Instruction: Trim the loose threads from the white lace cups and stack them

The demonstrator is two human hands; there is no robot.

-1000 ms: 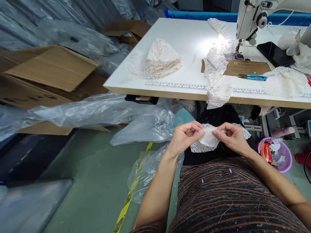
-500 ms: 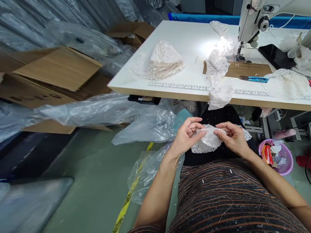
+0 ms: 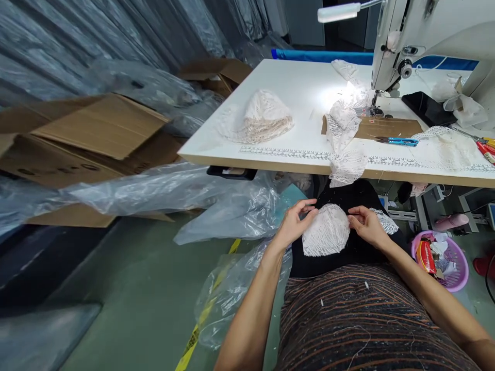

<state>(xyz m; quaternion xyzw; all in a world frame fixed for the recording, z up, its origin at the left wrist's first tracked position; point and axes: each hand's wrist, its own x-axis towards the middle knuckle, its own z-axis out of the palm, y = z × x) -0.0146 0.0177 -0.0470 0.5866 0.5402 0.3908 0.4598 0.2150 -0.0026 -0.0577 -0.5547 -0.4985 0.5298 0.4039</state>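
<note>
A white lace piece [image 3: 326, 232], rounded like a cup, lies over the black cloth on my lap. My left hand [image 3: 294, 221] pinches its upper left edge between thumb and fingers. At the opposite edge, my right hand [image 3: 366, 223] grips the lace with thumb and forefinger. Beyond my right fingers another bit of white lace [image 3: 384, 221] rests on the lap. A lace strip [image 3: 344, 149] hangs over the table's front edge, running back toward the sewing machine [image 3: 394, 56].
On the white table [image 3: 301, 77] sit a lace pile [image 3: 266, 116], blue thread snips [image 3: 398, 141], a black phone [image 3: 427, 109] and more lace [image 3: 444, 149]. A pink basket [image 3: 458, 257] of scraps stands at right. Cardboard boxes [image 3: 104, 123] and plastic sheeting [image 3: 224, 211] fill the left.
The lace between my hands was bunched and is now spread into a smooth rounded shape. My hands have moved slightly apart. The view has tilted up a little.
</note>
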